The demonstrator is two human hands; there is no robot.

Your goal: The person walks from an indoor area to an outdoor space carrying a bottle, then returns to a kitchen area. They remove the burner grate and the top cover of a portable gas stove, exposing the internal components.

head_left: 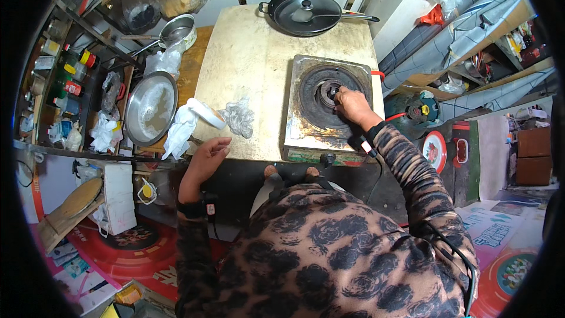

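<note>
A single-burner gas stove [299, 136], rusty and stained, stands on the right part of the pale tabletop. My right hand [354, 108] reaches over it, fingers closed together at the round metal burner [325, 92] in its centre. What those fingertips hold, if anything, is hidden. By the table's front edge, my left hand [207, 158] hovers with loosely bent fingers apart and nothing in them. Just beyond it are a white roll of tape or paper [207, 113], a crumpled grey cloth [238, 116] and a white crumpled cloth or tissue [180, 132].
At the table's back sits a black wok [306, 13] with a glass lid. A metal basin [151, 108] and a saucepan [178, 28] stand to the left, near shelves of bottles [73, 87]. A green gas cylinder [412, 113], joined by a red hose, stands right of the table.
</note>
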